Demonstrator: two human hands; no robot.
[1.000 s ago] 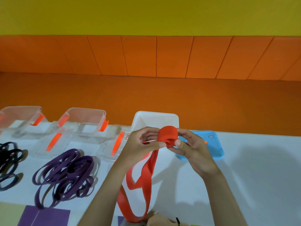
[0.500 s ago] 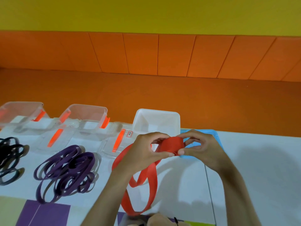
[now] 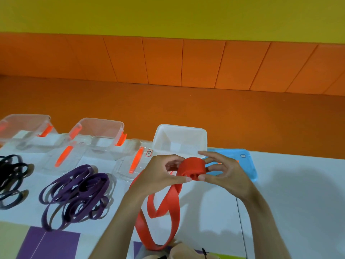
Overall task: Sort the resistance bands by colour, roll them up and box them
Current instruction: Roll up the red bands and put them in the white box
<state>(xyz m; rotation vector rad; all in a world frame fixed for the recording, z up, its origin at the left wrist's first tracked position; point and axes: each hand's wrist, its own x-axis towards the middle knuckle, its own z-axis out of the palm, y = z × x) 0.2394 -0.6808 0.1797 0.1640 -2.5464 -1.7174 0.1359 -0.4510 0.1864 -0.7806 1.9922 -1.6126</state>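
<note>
Head cam: left hand & right hand both pinch red band roll above table.

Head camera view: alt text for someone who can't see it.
The left hand and right hand hold a half-rolled red band over a table, its loose end trailing down. Purple bands and black bands lie at left; clear boxes, a white box and a blue lid sit behind.
</note>
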